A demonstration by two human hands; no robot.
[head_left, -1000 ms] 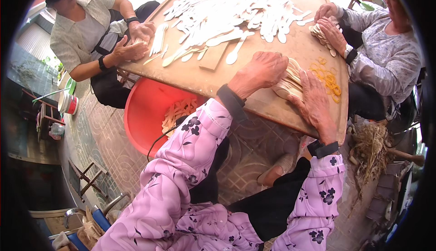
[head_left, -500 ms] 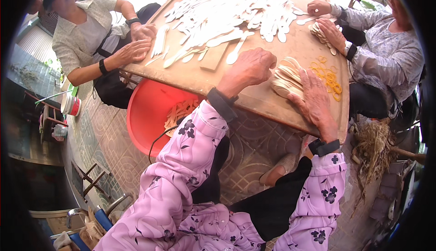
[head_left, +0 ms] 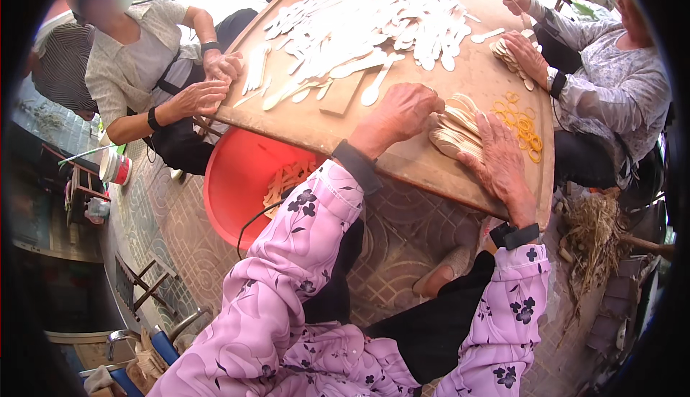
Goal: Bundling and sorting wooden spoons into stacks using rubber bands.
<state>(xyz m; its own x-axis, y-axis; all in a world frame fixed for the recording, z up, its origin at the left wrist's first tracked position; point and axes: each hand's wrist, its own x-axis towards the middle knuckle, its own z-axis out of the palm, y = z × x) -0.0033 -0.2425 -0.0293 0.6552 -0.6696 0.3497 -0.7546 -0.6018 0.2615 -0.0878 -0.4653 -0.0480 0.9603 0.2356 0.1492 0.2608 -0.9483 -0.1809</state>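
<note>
A stack of pale wooden spoons [head_left: 454,130] lies on the near right part of the brown table. My right hand [head_left: 497,158] is closed against its right side, thumb at the near edge and fingers over the top. My left hand [head_left: 404,113] is closed in a pinch at the stack's left end; what its fingertips hold, if anything, is too small to make out. Just left of that hand lies a single spoon [head_left: 371,95], beside a flat wooden board [head_left: 343,95]. Yellow rubber bands [head_left: 519,125] are scattered right of my right hand.
A large heap of wooden spoons [head_left: 359,27] covers the middle of the table [head_left: 287,120]. Under its left edge stands a red tub [head_left: 228,196] with wooden pieces inside. Co-workers' hands [head_left: 528,52] [head_left: 208,84] work at the right and left sides. Straw [head_left: 593,235] stands at right.
My left hand has moved slightly right, up to the stack's end. My right hand stays on the stack. The right co-worker's far hand has risen off the table, leaving a spoon lying there.
</note>
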